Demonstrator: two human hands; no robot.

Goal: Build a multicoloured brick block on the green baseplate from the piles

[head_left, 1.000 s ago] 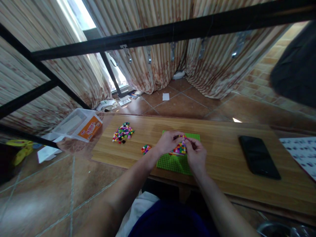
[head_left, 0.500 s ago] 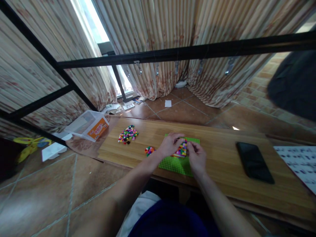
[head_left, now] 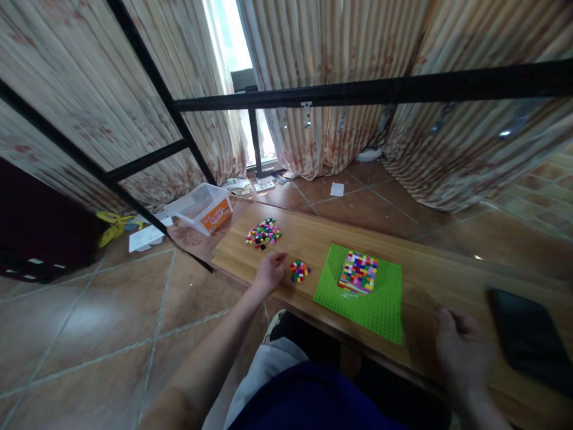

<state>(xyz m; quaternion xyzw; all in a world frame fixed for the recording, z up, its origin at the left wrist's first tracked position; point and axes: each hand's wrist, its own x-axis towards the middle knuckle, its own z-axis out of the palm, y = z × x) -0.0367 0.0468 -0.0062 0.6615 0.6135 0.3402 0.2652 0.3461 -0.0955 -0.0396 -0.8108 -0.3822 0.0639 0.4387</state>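
Observation:
On a green studded baseplate (head_left: 385, 304) stands a square block of many-coloured toy bricks (head_left: 359, 273), with neither hand on it. My left hand (head_left: 271, 272) is just left of a small heap of loose bricks (head_left: 299, 270), its fingers curled closed. Whether anything is in them is hidden. Over the table to the right of the baseplate is my right hand (head_left: 463, 346), slightly blurred, fingers bent inward. I cannot make out anything in that hand. A larger pile of small bricks (head_left: 264, 233) lies beyond my left hand.
A clear plastic box (head_left: 201, 206) with an orange label sits at the wooden table's (head_left: 308, 233) far left end. A black phone-like slab (head_left: 528, 337) lies at the right. A dark metal bar (head_left: 340, 92) crosses in front of the curtains.
Both hands have left the brick block: my left hand moved left to the small heap, my right hand moved right. The view has turned left, uncovering the block and baseplate.

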